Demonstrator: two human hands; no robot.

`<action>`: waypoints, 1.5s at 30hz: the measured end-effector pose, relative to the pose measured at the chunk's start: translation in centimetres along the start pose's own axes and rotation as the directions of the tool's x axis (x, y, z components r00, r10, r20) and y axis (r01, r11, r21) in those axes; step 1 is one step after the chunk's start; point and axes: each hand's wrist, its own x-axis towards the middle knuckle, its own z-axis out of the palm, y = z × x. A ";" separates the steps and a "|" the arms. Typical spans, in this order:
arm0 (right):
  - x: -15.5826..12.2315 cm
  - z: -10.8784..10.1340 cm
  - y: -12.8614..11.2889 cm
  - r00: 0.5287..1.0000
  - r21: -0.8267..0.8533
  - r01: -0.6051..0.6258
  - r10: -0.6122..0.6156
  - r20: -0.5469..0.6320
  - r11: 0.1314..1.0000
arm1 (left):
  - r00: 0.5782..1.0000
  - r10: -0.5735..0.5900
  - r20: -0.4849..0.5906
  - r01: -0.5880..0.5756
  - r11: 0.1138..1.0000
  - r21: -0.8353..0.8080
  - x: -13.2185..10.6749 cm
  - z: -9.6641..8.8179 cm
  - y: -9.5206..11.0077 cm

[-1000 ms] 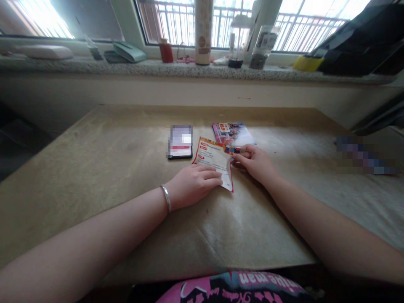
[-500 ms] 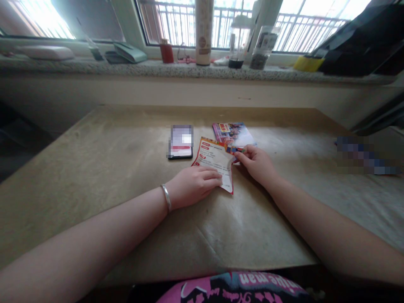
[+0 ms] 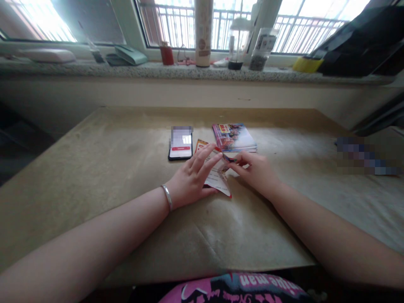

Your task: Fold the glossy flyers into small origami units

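A printed paper leaflet (image 3: pixel 218 180) with a red edge lies on the table between my hands, partly covered by them. My left hand (image 3: pixel 191 176), a silver bangle at its wrist, rests over the leaflet's left part with fingers stretched out and spread. At the leaflet's right side, my right hand (image 3: pixel 254 168) pinches a folded-over corner between thumb and fingers. Just behind the right hand sits a stack of colourful flyers (image 3: pixel 238 136). A phone (image 3: pixel 180 152) with a lit screen lies flat beyond the left hand.
The table (image 3: pixel 120 168) has a tan cover. On the stone windowsill (image 3: pixel 176 74) stand a red bottle (image 3: pixel 166 54), a tall container (image 3: pixel 203 38), clear jars and a green case (image 3: pixel 129 55). A blurred item (image 3: pixel 366 156) lies at the far right.
My left hand has lifted its fingers and spread them further up over the leaflet. The right hand has drawn the leaflet's corner down and inward, uncovering more of the flyer stack.
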 end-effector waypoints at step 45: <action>0.0 0.9 0.4 0.948 0.296 0.046 -0.135 0.287 0.954 | 0.986 -0.148 0.082 0.143 0.987 0.068 0.6 -1.2 0.1</action>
